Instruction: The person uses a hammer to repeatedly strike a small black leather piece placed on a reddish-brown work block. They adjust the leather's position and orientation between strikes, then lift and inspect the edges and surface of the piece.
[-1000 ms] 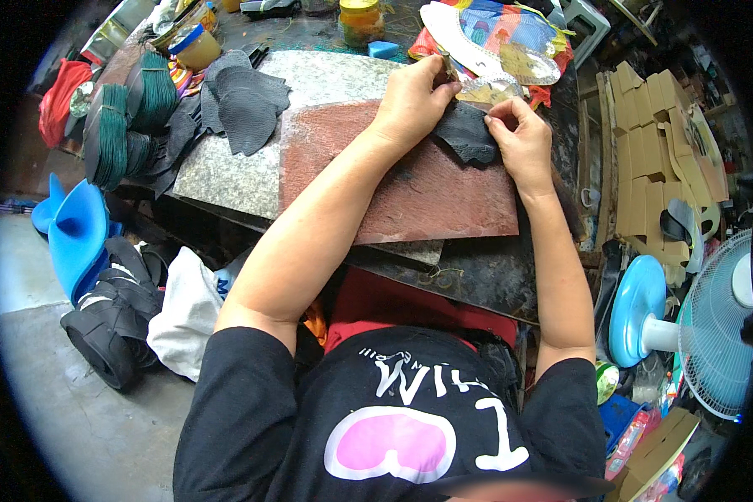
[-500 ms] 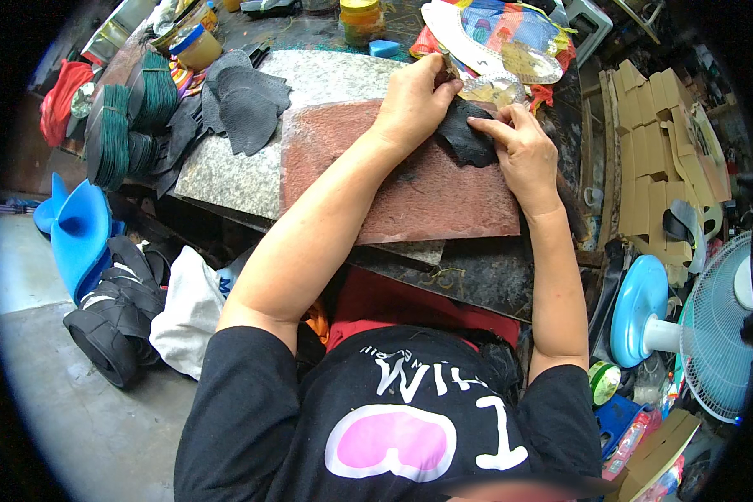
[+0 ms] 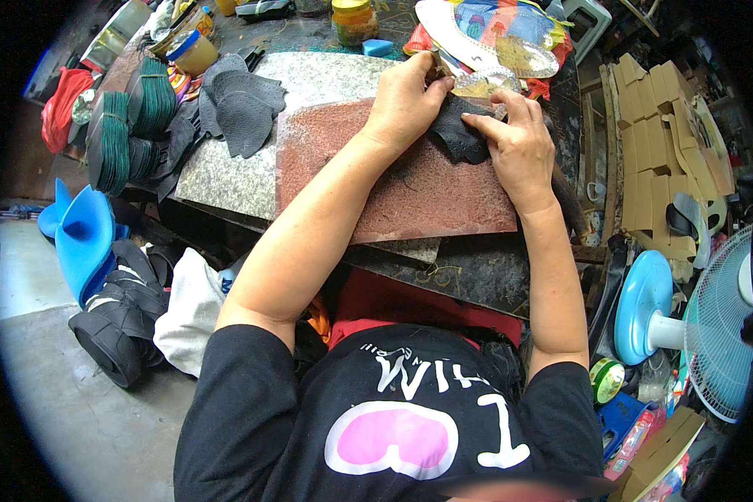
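Observation:
A small black leather piece [image 3: 458,138] with a scalloped lower edge lies on a reddish-brown rough sheet [image 3: 427,197]. My left hand [image 3: 406,105] is closed at its upper left edge, fingers curled around something small and brownish that I cannot make out, with the thumb tip beside the leather. From the right, my right hand [image 3: 523,155] rests over the piece, one fingertip touching its surface and the other fingers raised and apart. More dark leather pieces [image 3: 247,113] overlap on the grey speckled board [image 3: 326,75] to the left.
Green-edged black bundles [image 3: 109,142] and a blue-lidded tub [image 3: 194,52] stand at the left. A yellow-lidded jar [image 3: 353,21] and blue block [image 3: 377,48] are at the back. Right of the table are stacked cardboard pieces [image 3: 644,142] and a fan [image 3: 715,326].
The upper fingers of my right hand have lifted and spread away from the leather. My left hand keeps almost the same place, while the whole view shifts slightly.

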Tool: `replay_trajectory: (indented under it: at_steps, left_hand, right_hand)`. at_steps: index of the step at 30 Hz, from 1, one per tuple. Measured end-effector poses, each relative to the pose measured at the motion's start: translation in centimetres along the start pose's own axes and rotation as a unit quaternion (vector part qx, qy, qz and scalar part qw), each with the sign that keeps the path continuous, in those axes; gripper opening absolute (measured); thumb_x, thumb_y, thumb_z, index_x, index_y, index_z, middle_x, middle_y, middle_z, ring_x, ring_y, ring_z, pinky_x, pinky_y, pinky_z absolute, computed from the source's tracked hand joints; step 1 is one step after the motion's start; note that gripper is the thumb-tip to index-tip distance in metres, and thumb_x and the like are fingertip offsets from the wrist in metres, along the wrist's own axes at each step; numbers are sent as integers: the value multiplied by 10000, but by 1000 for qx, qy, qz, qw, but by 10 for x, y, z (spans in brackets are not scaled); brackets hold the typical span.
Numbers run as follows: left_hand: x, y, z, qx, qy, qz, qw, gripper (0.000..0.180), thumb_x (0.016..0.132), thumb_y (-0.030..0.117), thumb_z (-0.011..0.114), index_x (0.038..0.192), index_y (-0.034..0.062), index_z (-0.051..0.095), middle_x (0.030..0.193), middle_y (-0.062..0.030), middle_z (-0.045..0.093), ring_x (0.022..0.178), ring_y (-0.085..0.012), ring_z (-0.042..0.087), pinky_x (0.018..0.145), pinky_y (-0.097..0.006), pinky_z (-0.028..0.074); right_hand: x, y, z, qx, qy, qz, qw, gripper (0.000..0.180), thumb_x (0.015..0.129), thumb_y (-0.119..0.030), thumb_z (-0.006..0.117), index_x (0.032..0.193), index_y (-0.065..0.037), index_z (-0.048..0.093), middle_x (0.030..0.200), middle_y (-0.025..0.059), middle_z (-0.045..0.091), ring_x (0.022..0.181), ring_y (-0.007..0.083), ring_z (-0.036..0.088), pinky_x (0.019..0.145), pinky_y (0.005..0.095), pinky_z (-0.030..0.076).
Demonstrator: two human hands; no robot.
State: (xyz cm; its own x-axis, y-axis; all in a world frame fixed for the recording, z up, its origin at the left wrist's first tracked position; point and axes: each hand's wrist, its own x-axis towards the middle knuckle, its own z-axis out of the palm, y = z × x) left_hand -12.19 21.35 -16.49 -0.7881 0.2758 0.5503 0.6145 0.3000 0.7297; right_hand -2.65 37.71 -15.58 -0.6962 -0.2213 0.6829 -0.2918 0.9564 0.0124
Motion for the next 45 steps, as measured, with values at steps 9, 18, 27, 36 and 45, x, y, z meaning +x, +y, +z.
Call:
replay_trajectory:
  at_steps: [9,18,27,36,45]
  left_hand:
    - [0,1,1,-10,6,-3,1000,198,803,118,709,909,-16,610,855,-198,674,829,-361,671,737,-412,519]
    - [0,-6,7,-130,-1,-91,987,181,832,100,706,955,-23,656,845,-143,707,725,-219,697,653,-313,547]
    - [0,-12,11,-282,-41,-175,942,125,867,2,659,971,-67,658,808,-99,700,699,-117,678,621,-243,567]
    - [3,-18,13,-110,-28,-82,990,191,803,95,727,903,-52,659,792,-182,697,733,-256,705,658,-352,548]
    - [0,9,10,54,-28,68,996,157,806,115,693,898,2,633,810,-213,659,796,-378,663,690,-413,523]
  right_hand:
    - [1,-1,-3,31,-55,-27,998,257,725,-22,649,942,-126,741,945,6,696,865,206,636,775,325,540]
    - [-1,-4,-2,14,-64,-26,998,253,754,-47,620,969,-130,726,966,9,682,876,213,633,765,323,543]
    - [-1,-3,-5,35,-79,-14,996,298,746,7,617,997,-118,717,1005,28,687,903,235,637,789,340,539]
    - [-7,18,-32,173,-116,108,972,263,854,-36,627,1110,-66,682,1096,105,670,1027,279,642,887,346,503]
    - [-89,48,-69,-88,-208,262,938,382,869,-273,669,1210,-112,606,1070,103,606,1036,325,589,874,429,484]
